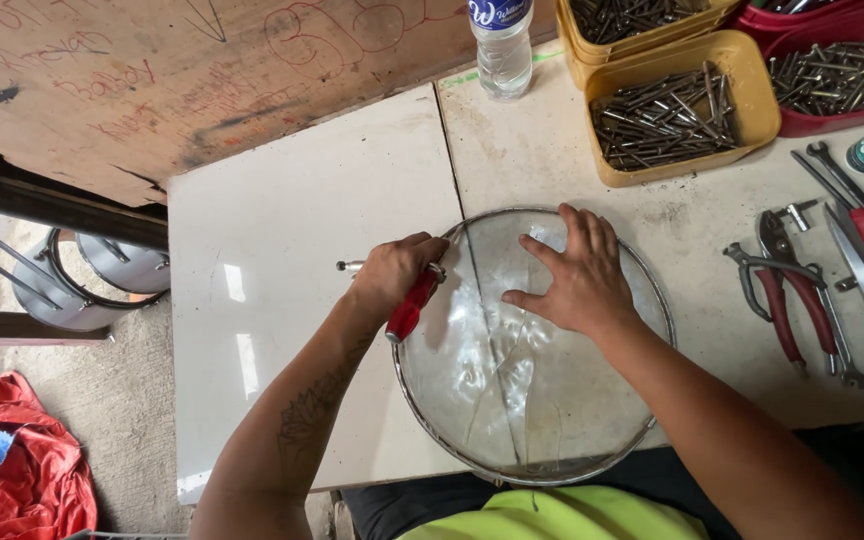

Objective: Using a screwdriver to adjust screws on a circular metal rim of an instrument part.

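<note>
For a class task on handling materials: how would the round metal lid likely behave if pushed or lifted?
The round metal lid looks like thin, shiny sheet with dents, so it is probably light and may flex. Its smooth surface on the glossy tile top suggests it would slide easily; the right hand lies flat on it. It overhangs the near edge, so it could tip.

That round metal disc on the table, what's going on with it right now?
A person has the round shiny metal disc lying flat on the white tabletop. Their right hand presses down on it, fingers spread. Their left hand grips a red-handled tool at the disc's left rim. Yellow trays of nails, a water bottle and pliers sit nearby.
</note>
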